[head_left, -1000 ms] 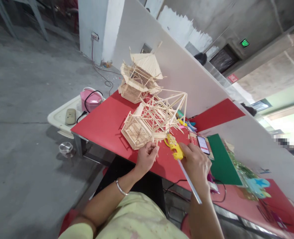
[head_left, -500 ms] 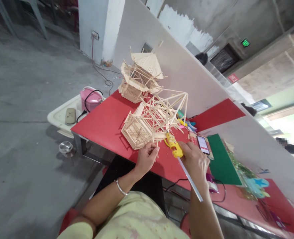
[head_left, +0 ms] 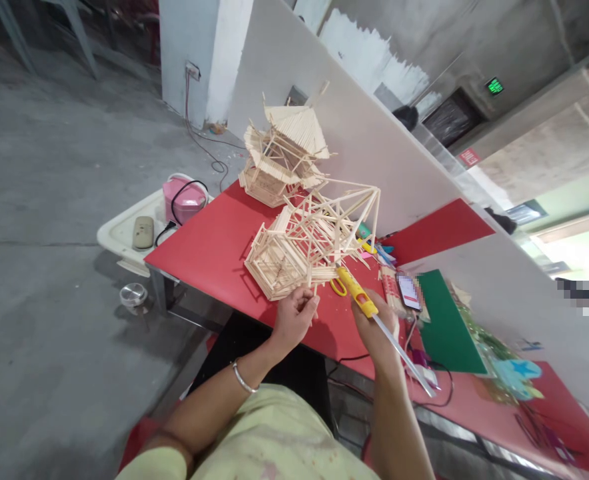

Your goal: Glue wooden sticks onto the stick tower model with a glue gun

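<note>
My right hand point(head_left: 376, 323) is closed around a yellow hot glue gun point(head_left: 357, 292), with a long clear glue stick point(head_left: 404, 357) jutting from its back. The gun's nozzle points up toward a framework of thin wooden sticks point(head_left: 337, 220); whether it touches cannot be made out. My left hand point(head_left: 294, 313) pinches a short wooden stick point(head_left: 315, 291) at the near edge of that framework's six-sided base point(head_left: 274, 263). Behind it stands a roofed pavilion model point(head_left: 287, 153) built of the same sticks. Yellow-handled scissors point(head_left: 338, 287) lie beside the gun.
The red table point(head_left: 199, 230) backs onto a white partition point(head_left: 354, 147). To the right are a phone point(head_left: 408, 292) and a green board point(head_left: 444, 327). A white stool point(head_left: 119, 233) holding a pink container point(head_left: 184, 197) stands left; a lidded jar point(head_left: 133, 297) sits on the floor.
My right hand has rolled the glue gun and drawn it slightly down, so the glue stick now swings further right. My left hand stays in place with its stick.
</note>
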Tool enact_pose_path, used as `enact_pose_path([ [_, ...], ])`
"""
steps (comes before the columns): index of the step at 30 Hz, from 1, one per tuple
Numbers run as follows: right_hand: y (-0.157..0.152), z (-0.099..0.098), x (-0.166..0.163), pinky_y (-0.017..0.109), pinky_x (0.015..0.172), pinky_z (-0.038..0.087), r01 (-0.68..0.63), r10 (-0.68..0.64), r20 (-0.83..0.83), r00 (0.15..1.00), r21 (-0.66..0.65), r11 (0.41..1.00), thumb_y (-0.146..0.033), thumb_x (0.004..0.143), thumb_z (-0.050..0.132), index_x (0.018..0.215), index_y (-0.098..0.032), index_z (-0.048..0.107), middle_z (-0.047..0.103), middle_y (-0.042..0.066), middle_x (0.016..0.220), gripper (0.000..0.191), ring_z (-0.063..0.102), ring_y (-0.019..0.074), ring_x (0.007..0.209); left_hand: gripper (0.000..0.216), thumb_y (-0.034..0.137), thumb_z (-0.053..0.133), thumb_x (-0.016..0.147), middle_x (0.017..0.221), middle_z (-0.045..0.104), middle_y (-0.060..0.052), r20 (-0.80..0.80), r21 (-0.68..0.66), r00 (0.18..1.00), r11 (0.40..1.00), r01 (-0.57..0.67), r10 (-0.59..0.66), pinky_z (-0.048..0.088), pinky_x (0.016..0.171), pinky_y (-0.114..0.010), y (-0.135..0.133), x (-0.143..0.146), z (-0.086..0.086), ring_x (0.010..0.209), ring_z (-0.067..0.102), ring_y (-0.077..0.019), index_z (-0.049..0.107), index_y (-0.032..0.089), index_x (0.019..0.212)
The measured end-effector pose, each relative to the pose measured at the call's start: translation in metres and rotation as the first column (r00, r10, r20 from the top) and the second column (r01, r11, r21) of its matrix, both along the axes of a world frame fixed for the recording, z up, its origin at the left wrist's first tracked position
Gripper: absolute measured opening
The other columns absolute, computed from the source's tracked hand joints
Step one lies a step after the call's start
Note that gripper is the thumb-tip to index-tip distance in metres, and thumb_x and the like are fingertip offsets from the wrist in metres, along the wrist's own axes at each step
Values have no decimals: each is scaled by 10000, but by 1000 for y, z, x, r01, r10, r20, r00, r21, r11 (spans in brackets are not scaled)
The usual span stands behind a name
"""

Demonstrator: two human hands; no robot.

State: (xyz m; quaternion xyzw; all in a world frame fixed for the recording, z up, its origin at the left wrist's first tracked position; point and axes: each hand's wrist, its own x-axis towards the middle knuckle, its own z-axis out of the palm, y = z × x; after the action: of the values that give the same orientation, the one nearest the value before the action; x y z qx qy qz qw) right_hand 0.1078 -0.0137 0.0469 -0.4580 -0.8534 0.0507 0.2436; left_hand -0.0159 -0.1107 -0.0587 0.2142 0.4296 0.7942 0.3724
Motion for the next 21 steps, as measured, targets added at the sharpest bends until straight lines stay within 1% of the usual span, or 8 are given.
enact_pose_path([
  [5,6,-6,-3,277,569,407,-44,3,-190,982,-214,976,-566,767,658,953,-136,721,660,48,718,473,540,159,625,295,468,626,890,556,587,42,12,-2,1000,1000,-2,2,393,459,-182,1,-1,-1,438,498,-73,565,188,822],
  [9,6,-13,-6,281,526,426,-7,-102,-304,947,-335,942,-555,740,713,931,-99,720,651,54,684,494,521,148,579,307,483,645,872,562,582,42,36,16,999,1000,-20,19,407,460,-187,5,-1,-6,452,507,-80,568,188,833],
  [13,11,-22,-5,288,533,464,-22,-114,-338,934,-375,927,-554,723,741,920,-111,728,647,39,676,485,526,144,579,285,459,651,872,582,579,40,32,14,997,998,-65,64,421,473,-192,6,-6,-8,478,519,-84,574,187,835],
  [17,13,-28,-3,295,578,504,-61,-95,-363,927,-395,917,-558,717,752,943,-140,732,654,18,702,475,538,138,607,284,459,646,874,591,591,32,14,12,998,998,-64,63,432,485,-197,5,-9,-6,486,529,-87,590,183,842],
  [21,9,-32,-3,294,544,482,-12,-138,-360,923,-384,923,-565,732,748,923,-130,731,647,22,671,475,530,145,587,296,472,663,853,587,584,35,45,12,997,998,-66,65,436,474,-192,6,-9,-5,495,539,-94,590,186,839],
])
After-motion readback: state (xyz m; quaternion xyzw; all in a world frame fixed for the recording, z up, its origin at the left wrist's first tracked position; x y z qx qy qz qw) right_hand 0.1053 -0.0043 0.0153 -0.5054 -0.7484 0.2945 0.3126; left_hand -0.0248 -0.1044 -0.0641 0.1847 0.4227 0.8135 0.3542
